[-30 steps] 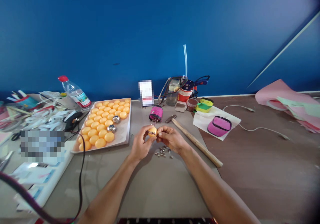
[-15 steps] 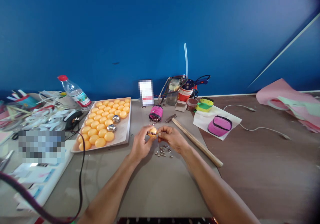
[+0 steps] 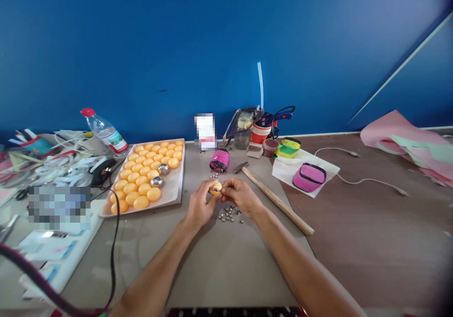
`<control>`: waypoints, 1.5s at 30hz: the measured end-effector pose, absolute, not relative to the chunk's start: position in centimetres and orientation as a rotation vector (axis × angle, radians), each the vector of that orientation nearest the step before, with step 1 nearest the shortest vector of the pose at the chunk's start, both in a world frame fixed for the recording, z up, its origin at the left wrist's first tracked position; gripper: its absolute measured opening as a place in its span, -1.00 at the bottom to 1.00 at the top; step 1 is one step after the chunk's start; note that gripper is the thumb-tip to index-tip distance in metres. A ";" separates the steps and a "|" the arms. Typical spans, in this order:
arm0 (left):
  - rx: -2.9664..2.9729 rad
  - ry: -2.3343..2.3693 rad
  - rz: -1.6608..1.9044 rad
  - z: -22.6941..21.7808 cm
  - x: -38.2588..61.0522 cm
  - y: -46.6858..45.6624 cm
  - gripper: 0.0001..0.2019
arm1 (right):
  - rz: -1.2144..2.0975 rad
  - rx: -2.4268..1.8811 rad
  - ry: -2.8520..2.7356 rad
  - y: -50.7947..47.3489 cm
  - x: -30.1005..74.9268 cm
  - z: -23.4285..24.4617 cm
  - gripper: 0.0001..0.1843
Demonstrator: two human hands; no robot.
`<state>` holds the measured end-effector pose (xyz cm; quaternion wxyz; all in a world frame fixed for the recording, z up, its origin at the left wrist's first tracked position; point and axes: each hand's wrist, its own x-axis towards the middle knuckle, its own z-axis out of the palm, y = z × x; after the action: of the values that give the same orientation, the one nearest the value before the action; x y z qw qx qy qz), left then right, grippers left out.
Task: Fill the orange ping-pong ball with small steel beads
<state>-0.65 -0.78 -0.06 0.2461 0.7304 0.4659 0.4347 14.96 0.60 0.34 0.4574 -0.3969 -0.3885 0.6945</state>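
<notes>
My left hand [image 3: 198, 204] grips a small orange ball [image 3: 215, 187] with a row of silver studs on it, held just above the table. My right hand [image 3: 241, 196] is pinched against the ball's right side; what its fingertips hold is too small to name. Under the hands lies a scatter of loose silver studs [image 3: 230, 214]. To the left a tray [image 3: 176, 190] carries several orange balls [image 3: 141, 175] and two silver-covered balls [image 3: 163, 168].
A tipped pink tub [image 3: 220, 160] and a wooden-handled hammer [image 3: 276, 200] lie behind the hands. A water bottle [image 3: 104, 132], a black cable [image 3: 113, 241], cups and tools [image 3: 260, 128], a pink pouch [image 3: 309, 177] and pink paper [image 3: 403, 137] surround the spot.
Both hands stay together on the ball, with only slight finger shifts. The view has drifted a little.
</notes>
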 end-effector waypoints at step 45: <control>1.280 1.141 1.274 -0.1 -0.5 0.1 -0.52 | 0.419 -1.340 -1.782 2.5 17.5 -2.6 -0.74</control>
<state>-0.45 0.14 -0.06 0.4817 0.5251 0.4682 0.5226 17.54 2.49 -2.60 0.4226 -0.5354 -0.7119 0.1675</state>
